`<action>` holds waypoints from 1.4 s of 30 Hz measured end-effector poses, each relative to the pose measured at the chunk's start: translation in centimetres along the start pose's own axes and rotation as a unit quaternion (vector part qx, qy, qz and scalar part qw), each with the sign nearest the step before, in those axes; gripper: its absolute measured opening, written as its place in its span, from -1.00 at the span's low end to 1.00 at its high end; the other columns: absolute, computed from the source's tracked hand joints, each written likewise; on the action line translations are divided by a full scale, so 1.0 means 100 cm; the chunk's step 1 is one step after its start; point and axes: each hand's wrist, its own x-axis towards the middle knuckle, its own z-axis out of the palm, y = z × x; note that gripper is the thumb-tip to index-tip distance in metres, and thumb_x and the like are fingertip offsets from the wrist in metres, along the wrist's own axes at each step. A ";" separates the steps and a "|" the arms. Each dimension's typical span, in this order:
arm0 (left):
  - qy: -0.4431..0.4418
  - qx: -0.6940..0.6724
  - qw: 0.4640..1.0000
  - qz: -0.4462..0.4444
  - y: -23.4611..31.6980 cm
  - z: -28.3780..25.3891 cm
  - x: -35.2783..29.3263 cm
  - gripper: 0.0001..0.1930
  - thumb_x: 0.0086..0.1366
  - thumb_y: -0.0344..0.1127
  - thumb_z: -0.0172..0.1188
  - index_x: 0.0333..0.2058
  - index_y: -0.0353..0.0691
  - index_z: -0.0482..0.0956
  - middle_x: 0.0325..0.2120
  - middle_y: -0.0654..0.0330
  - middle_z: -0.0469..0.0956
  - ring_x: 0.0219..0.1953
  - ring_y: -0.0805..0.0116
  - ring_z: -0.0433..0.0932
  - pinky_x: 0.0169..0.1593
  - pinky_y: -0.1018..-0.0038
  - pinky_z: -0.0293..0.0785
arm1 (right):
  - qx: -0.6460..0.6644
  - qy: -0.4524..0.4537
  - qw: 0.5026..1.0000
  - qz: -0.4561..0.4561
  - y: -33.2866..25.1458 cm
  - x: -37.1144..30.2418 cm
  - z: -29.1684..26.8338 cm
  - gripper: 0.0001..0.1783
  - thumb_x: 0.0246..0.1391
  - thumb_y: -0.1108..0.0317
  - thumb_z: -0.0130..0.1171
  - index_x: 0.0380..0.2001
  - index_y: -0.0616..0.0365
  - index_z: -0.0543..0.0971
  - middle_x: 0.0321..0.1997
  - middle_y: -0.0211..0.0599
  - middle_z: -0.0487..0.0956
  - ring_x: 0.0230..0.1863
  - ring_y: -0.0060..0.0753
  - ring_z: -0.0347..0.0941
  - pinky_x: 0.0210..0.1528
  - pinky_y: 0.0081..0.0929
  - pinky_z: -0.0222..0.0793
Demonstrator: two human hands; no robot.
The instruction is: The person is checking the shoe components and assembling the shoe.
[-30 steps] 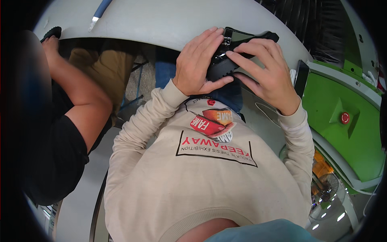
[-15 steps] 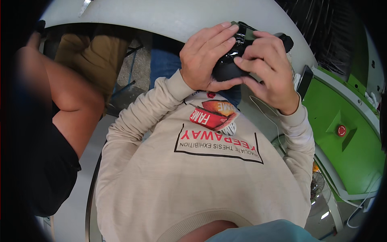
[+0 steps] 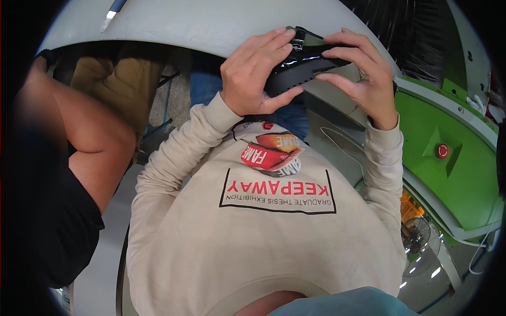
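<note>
Between my hands, above the edge of the white table, is a glossy black shoe with a strap and a thick ridged sole. My left hand grips one end: its fingers lie over the upper and the thumb reaches along the sole's edge. At the other end my right hand holds the shoe more loosely, fingertips on the upper and thumb near the sole. My fingers hide part of the upper.
On the white table lies a blue-handled knife. A co-worker's bare arm and brown trousers are at my left. To the right stands a green machine with a red button; a fan is below it.
The shoe has turned, so more of its sole side shows. My right hand has spread and shifted outward along it. The view has shifted, bringing the knife's handle into sight.
</note>
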 end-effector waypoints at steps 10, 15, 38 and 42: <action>-0.037 -0.011 0.999 0.006 -0.003 -0.007 0.003 -0.36 0.09 -0.17 0.61 0.10 -0.38 0.64 0.17 -0.16 0.71 0.21 -0.26 0.69 0.24 0.10 0.65 | 0.129 0.015 0.979 0.160 -0.001 0.003 0.000 -0.18 -0.30 0.28 0.77 0.17 0.01 0.73 -0.10 -0.26 0.75 -0.01 -0.27 0.69 0.14 -0.36 0.52; -0.076 -0.074 0.994 -0.033 0.005 -0.017 0.014 -0.27 0.07 -0.11 0.64 0.15 -0.38 0.59 0.22 -0.21 0.66 0.26 -0.30 0.64 0.28 0.10 0.61 | -0.052 0.042 0.996 0.063 0.000 -0.013 0.025 -0.16 -0.29 0.21 0.73 0.21 -0.05 0.73 -0.15 -0.33 0.63 -0.02 -0.09 0.55 0.21 -0.19 0.35; -0.270 0.027 0.959 0.087 0.025 0.032 0.097 -0.31 0.00 0.24 0.63 -0.01 -0.14 0.80 -0.07 -0.01 0.57 -0.02 -0.02 0.54 0.05 0.14 0.41 | 0.077 0.312 0.945 0.061 -0.005 -0.087 0.056 -0.42 -0.18 0.38 0.77 -0.01 0.21 0.79 0.07 -0.12 0.81 0.18 -0.09 0.73 0.29 -0.21 0.59; -0.406 0.134 0.904 -0.027 0.069 0.016 0.126 -0.29 -0.01 0.08 0.72 0.07 -0.18 0.74 0.03 0.00 0.56 0.07 0.02 0.56 0.15 0.17 0.48 | 0.065 0.334 0.938 0.071 -0.003 -0.086 0.058 -0.50 -0.18 0.33 0.78 -0.11 0.16 0.81 -0.04 -0.24 0.81 0.01 -0.19 0.76 0.10 -0.36 0.65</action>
